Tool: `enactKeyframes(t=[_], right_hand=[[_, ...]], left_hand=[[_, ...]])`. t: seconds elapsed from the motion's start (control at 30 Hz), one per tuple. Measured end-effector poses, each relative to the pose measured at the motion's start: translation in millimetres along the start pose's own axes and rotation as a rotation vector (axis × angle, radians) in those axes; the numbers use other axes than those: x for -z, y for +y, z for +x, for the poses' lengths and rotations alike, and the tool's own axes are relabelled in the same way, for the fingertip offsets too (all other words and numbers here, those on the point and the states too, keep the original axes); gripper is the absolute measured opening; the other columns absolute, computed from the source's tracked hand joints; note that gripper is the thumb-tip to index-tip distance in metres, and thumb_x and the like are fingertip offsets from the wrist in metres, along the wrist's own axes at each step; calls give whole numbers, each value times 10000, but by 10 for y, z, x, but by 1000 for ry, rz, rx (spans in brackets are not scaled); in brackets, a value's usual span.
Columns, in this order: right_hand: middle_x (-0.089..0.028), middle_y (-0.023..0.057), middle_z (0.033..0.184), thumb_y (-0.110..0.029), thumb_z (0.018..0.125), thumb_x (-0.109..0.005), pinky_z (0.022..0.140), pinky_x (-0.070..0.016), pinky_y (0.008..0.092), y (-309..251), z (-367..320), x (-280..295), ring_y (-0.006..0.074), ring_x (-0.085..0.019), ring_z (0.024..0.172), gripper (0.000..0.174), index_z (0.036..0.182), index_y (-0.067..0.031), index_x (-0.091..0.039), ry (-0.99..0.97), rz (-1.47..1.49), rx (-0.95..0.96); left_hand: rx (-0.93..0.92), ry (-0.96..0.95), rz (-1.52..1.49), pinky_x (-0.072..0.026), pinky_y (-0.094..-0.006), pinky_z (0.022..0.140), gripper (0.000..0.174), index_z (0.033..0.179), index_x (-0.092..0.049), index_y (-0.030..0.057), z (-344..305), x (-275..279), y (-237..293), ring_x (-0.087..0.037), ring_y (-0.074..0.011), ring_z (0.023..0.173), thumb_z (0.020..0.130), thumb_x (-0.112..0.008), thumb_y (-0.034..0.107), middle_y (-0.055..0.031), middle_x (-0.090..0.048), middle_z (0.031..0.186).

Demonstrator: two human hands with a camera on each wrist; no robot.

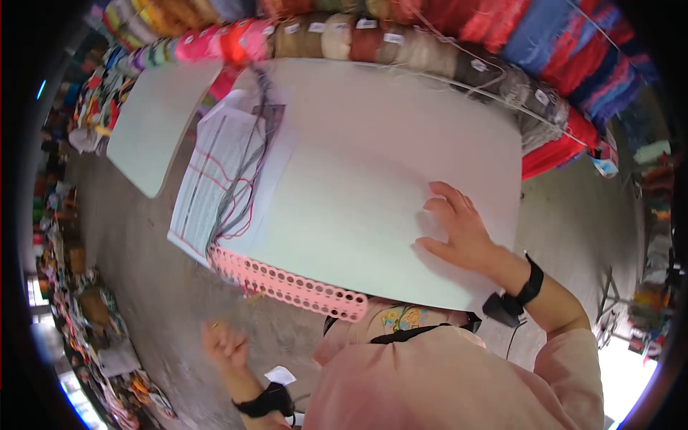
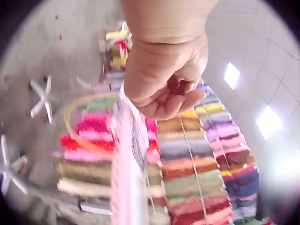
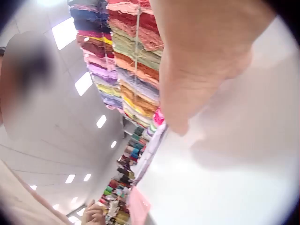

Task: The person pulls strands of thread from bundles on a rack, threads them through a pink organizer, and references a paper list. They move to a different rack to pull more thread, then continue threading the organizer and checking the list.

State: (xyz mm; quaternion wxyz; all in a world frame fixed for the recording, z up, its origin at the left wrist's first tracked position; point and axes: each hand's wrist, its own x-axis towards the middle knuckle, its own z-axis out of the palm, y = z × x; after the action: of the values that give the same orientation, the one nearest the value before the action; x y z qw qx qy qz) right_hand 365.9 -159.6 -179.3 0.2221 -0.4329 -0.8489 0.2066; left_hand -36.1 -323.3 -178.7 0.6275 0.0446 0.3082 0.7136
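My left hand (image 1: 228, 345), blurred, is off the table's near left side with its fingers curled. It pinches a yellow thread (image 2: 70, 115), which loops toward the pink strip with rows of round holes (image 1: 287, 285). In the left wrist view the curled fingers (image 2: 164, 105) appear just above the strip's end. The strip lies along the table's near edge, with grey and red threads (image 1: 240, 190) bunched at its left end over printed sheets (image 1: 208, 168). My right hand (image 1: 459, 229) rests on the white tabletop (image 1: 358, 165) with fingers spread, holding nothing.
Bundles of coloured yarn (image 1: 365, 39) line the table's far side. A second white table (image 1: 161, 122) stands to the left across a narrow gap. White star-shaped chair bases (image 2: 42, 99) stand on the floor. A white scrap (image 1: 280, 375) lies below, near the left wrist.
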Motion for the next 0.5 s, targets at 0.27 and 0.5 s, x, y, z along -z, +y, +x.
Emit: enactKeyframes(t=[0.27, 0.5], right_hand=[[-287, 231, 1290, -280, 669, -646, 949, -290, 434, -762, 379, -578, 384, -319, 1168, 710, 1245, -22, -321, -259, 188, 210], [-267, 219, 1311, -247, 684, -666, 965, -294, 373, -1031, 939, -554, 330, -325, 1188, 814, 1310, -15, -199, -535, 505, 269]], left_hand=[[-93, -719, 174, -307, -292, 527, 367, 554, -332, 155, 610, -1369, -798, -344, -81, 410, 859, -486, 290, 49, -386, 480], [-18, -878, 200, -317, -301, 414, 353, 536, -373, 111, -197, -1685, 118, -396, -144, 387, 862, -480, 197, -50, -475, 519]])
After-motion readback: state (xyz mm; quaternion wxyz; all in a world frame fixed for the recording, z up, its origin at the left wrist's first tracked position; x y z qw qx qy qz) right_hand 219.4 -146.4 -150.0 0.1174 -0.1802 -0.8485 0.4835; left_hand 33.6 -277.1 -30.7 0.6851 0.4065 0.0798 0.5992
